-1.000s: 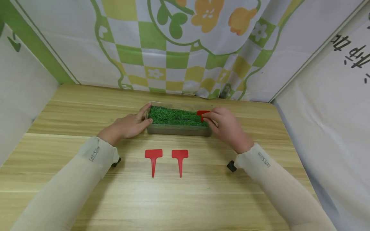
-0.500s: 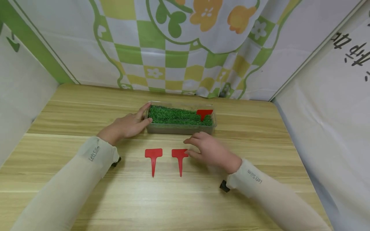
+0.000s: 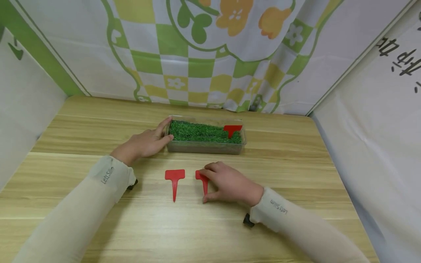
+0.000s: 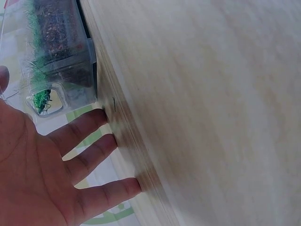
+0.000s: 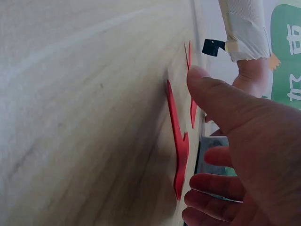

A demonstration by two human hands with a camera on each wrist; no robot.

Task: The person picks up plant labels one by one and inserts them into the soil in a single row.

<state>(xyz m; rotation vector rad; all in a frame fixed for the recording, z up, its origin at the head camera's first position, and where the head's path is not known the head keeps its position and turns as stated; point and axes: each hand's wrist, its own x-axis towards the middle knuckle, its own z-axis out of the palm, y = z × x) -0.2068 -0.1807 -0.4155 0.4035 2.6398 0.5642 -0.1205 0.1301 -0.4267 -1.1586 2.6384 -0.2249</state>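
A clear plastic box (image 3: pixel 204 147) filled with green grass (image 3: pixel 194 131) stands toward the back of the table. My left hand (image 3: pixel 144 143) rests at its left end, thumb and index finger at the two corners. In the left wrist view, that hand's other fingers (image 4: pixel 89 155) are straight and spread. One red T-shaped plant label (image 3: pixel 232 129) stands upright in the grass at the right end. Over a second red label (image 3: pixel 201 177), lying flat, is my right hand (image 3: pixel 227 182); the right wrist view shows thumb and fingers apart around this label (image 5: pixel 178 155). A third label (image 3: pixel 174 175) lies to its left.
The wooden table (image 3: pixel 158 233) carries these things. Behind the box hangs a checked, flowered cloth (image 3: pixel 204 65). White walls stand at the left and right (image 3: pixel 371 131), the right one with black writing.
My right hand has let go of the label now standing in the grass. It has come down toward the front left, over the right-hand label on the table. The left hand stays put.
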